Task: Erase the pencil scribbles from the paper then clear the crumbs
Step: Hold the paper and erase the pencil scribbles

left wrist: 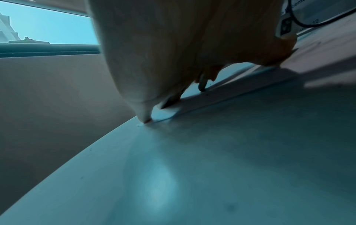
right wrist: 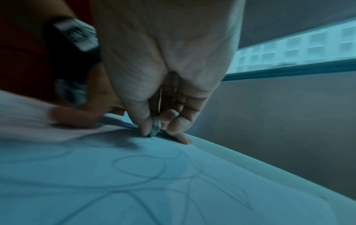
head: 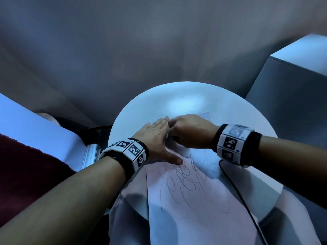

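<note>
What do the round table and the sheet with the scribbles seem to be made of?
Round table: it looks like smooth white laminate or painted board with a slightly glossy finish, since a soft lamp glare shows on it. I cannot tell which.
Sheet: thin matte white paper; it takes the pencil scribbles and overhangs the table's near edge.

round white table (head: 238, 110) | black cable (head: 235, 188) over its right side | dark red fabric (head: 26, 174) left

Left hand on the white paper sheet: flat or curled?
Flat. In the head view the left hand lies on the white paper sheet with fingers straight and thumb spread; the left wrist view shows fingertips touching down.
</note>
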Tool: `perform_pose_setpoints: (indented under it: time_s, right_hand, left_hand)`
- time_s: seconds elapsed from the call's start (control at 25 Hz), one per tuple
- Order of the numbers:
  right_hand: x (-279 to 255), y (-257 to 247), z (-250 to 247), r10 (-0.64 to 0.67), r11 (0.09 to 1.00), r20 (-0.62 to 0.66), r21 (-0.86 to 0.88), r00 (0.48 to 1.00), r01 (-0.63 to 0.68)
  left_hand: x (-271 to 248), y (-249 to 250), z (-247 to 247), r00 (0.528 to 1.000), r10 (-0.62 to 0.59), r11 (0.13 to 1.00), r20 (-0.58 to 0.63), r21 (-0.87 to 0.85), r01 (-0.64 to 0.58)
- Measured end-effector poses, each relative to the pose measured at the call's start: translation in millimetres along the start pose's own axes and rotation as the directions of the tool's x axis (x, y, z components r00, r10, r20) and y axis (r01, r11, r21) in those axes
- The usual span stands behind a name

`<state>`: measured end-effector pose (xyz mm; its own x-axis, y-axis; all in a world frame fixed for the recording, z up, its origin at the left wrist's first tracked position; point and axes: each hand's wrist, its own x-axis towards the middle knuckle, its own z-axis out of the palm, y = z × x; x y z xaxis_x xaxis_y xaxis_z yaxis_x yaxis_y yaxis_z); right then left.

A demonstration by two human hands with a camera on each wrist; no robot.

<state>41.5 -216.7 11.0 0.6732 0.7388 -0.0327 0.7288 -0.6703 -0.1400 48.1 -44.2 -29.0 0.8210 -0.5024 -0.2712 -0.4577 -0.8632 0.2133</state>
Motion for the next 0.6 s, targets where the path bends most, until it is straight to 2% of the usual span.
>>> perform_pose_setpoints:
  time_s: [0.04, 0.08, 0.16, 0.2, 0.24, 0.32, 0.36, 0.4, 0.44, 0.48, 0.52, 0.56, 0.6]
  right_hand:
    - [-3.2, -5.7, 2.7, -0.052, 0.999, 0.042, 0.012, 0.998, 0.051]
    - [-3.9, -4.9, -1.4, -0.042, 0.999, 0.066, 0.006, 0.997, 0.042]
    - [3.4, 18.3, -14.5, 0.137, 0.989, 0.062, -0.057, 0.989, -0.134]
    - [4.8, 28.2, -19.9, 0.195, 0.977, 0.056, -0.096, 0.979, -0.189]
    - [4.0, 31.1, -16.9, 0.199, 0.974, 0.035, -0.114, 0.979, -0.193]
    - [-2.1, 11.4, -7.3, 0.063, 0.996, 0.027, -0.057, 0.998, -0.061]
    - [-8.8, -3.0, -1.0, -0.032, 0.999, 0.073, 0.009, 0.997, 0.032]
    - [-13.9, -9.9, 3.9, -0.067, 0.995, 0.122, 0.076, 0.99, 0.058]
    - [-16.0, -6.9, 2.1, -0.038, 0.994, 0.137, 0.106, 0.99, 0.023]
    - [-13.1, 7.9, -3.1, 0.075, 0.99, 0.104, 0.112, 0.992, -0.086]
    - [-8.9, 27.4, -9.8, 0.213, 0.972, 0.025, 0.099, 0.977, -0.214]
    - [-8.6, 41.1, -13.9, 0.298, 0.951, -0.03, 0.092, 0.954, -0.295]
    - [-11.4, 44.6, -11.7, 0.329, 0.942, -0.061, 0.083, 0.942, -0.324]
  left_hand:
    - [-0.1, -0.2, 0.0, 1.0, 0.001, 1.0, 0.002, -0.003, -0.001]
    - [-0.3, -0.3, -0.3, 1.0, 0.004, 1.0, 0.002, 0.002, -0.004]
    - [-2.6, 1.3, -2.1, 1.0, 0.002, 1.0, 0.016, 0.029, -0.002]
    - [-4.0, 2.4, -2.6, 1.0, -0.003, 0.999, 0.025, 0.044, 0.002]
    - [-4.7, 3.1, -3.1, 1.0, -0.007, 0.999, 0.028, 0.051, 0.005]
    - [-4.8, 2.9, -3.9, 1.0, -0.003, 0.999, 0.027, 0.048, 0.002]
    - [-3.8, 2.6, -3.7, 0.999, 0.0, 0.999, 0.036, 0.043, -0.001]
    - [-3.8, 2.9, -4.0, 0.999, 0.001, 0.999, 0.048, 0.044, -0.003]
    - [-4.0, 2.9, -4.5, 0.998, 0.004, 0.999, 0.057, 0.051, -0.007]
    - [-4.1, 3.0, -4.6, 0.998, 0.008, 0.998, 0.061, 0.064, -0.012]
    - [-4.1, 3.5, -5.1, 0.998, 0.013, 0.997, 0.062, 0.077, -0.018]
    - [-3.8, 3.8, -5.1, 0.998, 0.015, 0.996, 0.066, 0.085, -0.02]
    - [-4.2, 4.0, -4.9, 0.997, 0.014, 0.996, 0.072, 0.089, -0.021]
